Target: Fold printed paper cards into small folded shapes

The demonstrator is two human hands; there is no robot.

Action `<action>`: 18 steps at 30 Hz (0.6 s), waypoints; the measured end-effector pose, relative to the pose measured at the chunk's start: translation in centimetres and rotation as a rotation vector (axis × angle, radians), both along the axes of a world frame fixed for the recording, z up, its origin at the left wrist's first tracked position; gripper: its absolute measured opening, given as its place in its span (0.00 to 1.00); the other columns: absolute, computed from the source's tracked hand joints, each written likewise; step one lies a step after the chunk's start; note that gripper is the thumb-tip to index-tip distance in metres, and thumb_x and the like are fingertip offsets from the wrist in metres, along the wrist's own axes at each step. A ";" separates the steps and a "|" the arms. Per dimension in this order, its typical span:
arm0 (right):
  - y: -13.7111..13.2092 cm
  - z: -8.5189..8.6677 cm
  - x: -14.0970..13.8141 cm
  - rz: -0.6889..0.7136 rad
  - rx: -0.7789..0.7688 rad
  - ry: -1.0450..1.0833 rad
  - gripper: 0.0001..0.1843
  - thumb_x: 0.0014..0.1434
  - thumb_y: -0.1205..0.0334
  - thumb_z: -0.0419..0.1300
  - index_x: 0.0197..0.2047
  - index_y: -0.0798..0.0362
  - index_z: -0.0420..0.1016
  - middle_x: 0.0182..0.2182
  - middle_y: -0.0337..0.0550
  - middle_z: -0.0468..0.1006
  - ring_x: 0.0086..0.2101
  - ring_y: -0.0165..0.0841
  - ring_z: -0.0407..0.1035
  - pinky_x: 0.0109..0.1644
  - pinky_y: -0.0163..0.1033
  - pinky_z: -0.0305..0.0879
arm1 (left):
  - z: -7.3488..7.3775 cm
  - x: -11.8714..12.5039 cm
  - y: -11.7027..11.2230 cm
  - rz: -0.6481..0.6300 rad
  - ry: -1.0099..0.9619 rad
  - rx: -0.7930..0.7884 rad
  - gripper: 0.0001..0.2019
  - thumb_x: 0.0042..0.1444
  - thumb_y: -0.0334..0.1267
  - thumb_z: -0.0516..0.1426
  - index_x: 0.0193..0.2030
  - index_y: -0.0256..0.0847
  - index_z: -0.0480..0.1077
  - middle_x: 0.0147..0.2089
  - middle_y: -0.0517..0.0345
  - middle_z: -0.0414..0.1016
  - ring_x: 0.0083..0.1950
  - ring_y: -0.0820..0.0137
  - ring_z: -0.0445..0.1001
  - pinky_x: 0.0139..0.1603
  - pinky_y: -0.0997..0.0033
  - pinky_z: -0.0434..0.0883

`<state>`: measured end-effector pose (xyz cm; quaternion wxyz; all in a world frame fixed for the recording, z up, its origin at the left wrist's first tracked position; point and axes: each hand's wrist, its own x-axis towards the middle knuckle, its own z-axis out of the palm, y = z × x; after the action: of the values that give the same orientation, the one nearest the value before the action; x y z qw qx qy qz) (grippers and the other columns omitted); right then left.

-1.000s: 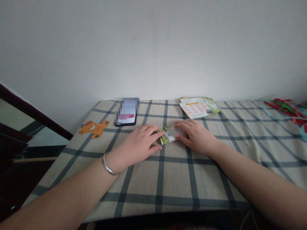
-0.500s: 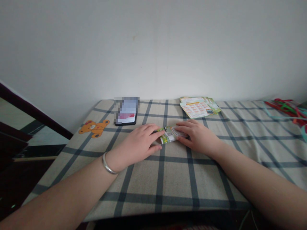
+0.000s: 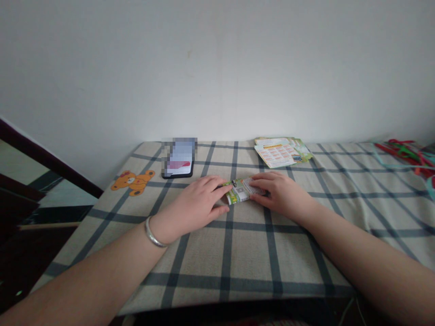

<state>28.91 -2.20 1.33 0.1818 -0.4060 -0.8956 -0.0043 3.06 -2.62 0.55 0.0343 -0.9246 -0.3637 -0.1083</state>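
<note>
A small folded green-and-white leaflet (image 3: 240, 191) lies on the checked tablecloth (image 3: 244, 244), in the middle of the table. My left hand (image 3: 195, 204), with a silver bangle on its wrist, lies palm down with its fingertips pressing the leaflet's left end. My right hand (image 3: 281, 194) lies flat over the right end, fingers stretched along the paper. Both hands press the leaflet down against the cloth.
A stack of printed leaflets (image 3: 280, 152) lies at the back, right of centre. A black phone (image 3: 178, 159) rests at the back left, next to a bear print (image 3: 133, 181) on the cloth. Red and green ribbons (image 3: 409, 154) lie at the far right. A white wall stands behind.
My right hand's fingers have slid a little to the left along the leaflet. My left hand has stayed in place.
</note>
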 end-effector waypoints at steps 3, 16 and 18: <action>0.1 0.0 0.1 -0.025 -0.045 0.068 0.11 0.60 0.56 0.62 0.42 0.54 0.79 0.43 0.47 0.79 0.43 0.37 0.72 0.48 0.43 0.70 | 0.0 0.0 0.0 -0.002 -0.009 0.003 0.24 0.61 0.47 0.55 0.62 0.40 0.63 0.62 0.49 0.65 0.63 0.58 0.61 0.64 0.53 0.62; -0.2 0.3 0.0 -0.043 -0.015 -0.006 0.09 0.60 0.57 0.61 0.38 0.51 0.80 0.44 0.45 0.80 0.42 0.38 0.73 0.47 0.44 0.69 | -0.2 0.1 -0.1 0.000 -0.012 0.022 0.24 0.61 0.47 0.56 0.62 0.41 0.63 0.62 0.49 0.65 0.64 0.58 0.61 0.65 0.54 0.62; -0.2 0.4 0.0 -0.073 -0.006 -0.011 0.10 0.60 0.55 0.61 0.39 0.50 0.80 0.44 0.44 0.80 0.42 0.38 0.73 0.47 0.45 0.69 | -0.1 0.1 -0.1 0.002 -0.003 0.015 0.24 0.61 0.47 0.56 0.62 0.41 0.63 0.62 0.49 0.65 0.64 0.58 0.61 0.65 0.54 0.61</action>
<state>28.90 -2.45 1.68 0.1751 -0.4388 -0.8813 -0.0106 3.14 -2.73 0.41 0.0408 -0.9238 -0.3638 -0.1123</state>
